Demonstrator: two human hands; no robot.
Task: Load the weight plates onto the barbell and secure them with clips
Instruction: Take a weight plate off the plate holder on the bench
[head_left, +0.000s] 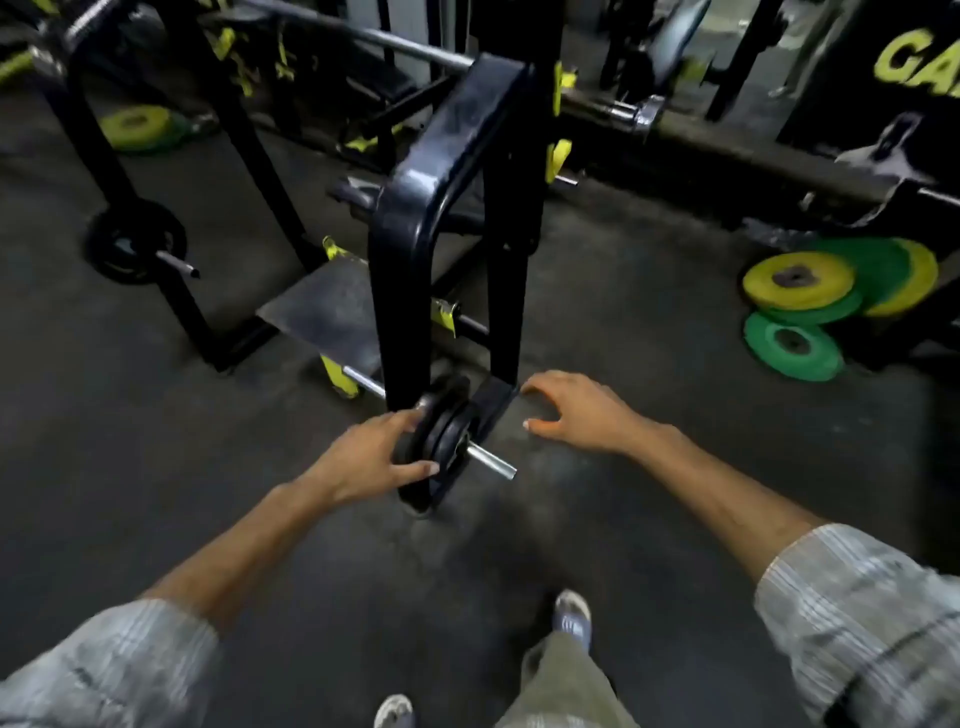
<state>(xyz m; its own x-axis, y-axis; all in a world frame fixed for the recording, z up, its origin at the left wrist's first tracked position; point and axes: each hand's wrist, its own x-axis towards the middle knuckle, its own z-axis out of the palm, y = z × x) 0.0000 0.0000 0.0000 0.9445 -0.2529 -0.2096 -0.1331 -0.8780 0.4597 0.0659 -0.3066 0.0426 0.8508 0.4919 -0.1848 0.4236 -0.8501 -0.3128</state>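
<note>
Plates (451, 441), round and black, on a shiny steel peg (493, 461) are gripped by the left hand (374, 457), the right hand (582, 410) held spread.

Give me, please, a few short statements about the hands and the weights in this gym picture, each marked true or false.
1. The left hand grips the small black plates on the low storage peg. True.
2. The right hand holds a green plate. False: it is open and holds nothing, beside the rack's foot.
3. Yellow and green plates sit on the floor on the right. True.
4. The barbell sleeve on the rack already carries plates. False: the sleeve is bare.
</note>
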